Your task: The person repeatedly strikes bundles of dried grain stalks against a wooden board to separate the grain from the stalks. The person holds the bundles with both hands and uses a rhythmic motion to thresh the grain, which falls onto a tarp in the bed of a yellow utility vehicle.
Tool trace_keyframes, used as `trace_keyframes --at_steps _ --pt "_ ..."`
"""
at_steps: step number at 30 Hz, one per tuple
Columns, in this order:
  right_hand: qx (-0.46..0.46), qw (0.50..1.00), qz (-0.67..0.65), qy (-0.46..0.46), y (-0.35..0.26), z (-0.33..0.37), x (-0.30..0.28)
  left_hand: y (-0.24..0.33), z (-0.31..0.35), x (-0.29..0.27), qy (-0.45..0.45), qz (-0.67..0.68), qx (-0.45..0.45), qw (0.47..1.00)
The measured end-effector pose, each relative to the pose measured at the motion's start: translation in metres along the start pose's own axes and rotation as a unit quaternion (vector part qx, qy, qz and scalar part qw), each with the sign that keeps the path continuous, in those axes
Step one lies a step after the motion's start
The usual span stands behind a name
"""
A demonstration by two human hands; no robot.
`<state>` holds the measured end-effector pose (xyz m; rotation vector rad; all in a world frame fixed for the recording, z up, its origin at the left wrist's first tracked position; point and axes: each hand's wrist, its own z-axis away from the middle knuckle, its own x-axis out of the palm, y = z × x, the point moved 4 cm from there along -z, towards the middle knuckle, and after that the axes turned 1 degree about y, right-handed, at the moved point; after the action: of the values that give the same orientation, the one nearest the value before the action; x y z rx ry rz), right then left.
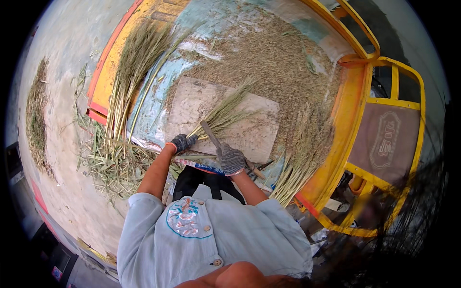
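My left hand (184,142), in a dark knitted glove, is closed round the cut ends of a small bunch of green grass stalks (225,111). The seed heads fan out away from me over a pale, flat board (261,126). In a matching glove, my right hand (231,160) is wrapped round a flat grey-brown bar (209,133). The bar's far end lies across the stalks, just beyond my left hand; I cannot tell whether it presses on them. A tan stick-like end (258,174) shows beside my right hand, its link to the bar unclear.
Loose seed (288,62) covers the sheet around the board. Long stalks lie in a bundle (137,72) at left and a bundle (300,168) at right. Leaf scraps (117,165) litter the floor. A yellow metal frame (357,110) borders the right side.
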<state>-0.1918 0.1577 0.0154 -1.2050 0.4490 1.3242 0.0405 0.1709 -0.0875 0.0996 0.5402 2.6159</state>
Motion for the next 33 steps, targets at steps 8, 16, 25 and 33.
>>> trace_keyframes --at_steps 8,16,25,33 --pt "0.163 0.984 0.021 0.067 0.108 -0.105 -0.039 0.008 0.007 -0.006 0.038 -0.086 -0.035 0.995" --pt "0.013 0.995 0.039 -0.096 0.008 -0.045 -0.012 0.044 0.041 -0.003 0.229 -0.334 0.049 0.913" --pt "0.350 0.935 -0.047 0.024 0.093 -0.042 -0.079 0.051 0.044 -0.007 0.276 -0.374 0.091 0.881" --pt "0.070 0.994 -0.003 -0.083 0.011 -0.025 0.003 0.038 0.041 0.003 0.277 -0.422 0.121 0.855"
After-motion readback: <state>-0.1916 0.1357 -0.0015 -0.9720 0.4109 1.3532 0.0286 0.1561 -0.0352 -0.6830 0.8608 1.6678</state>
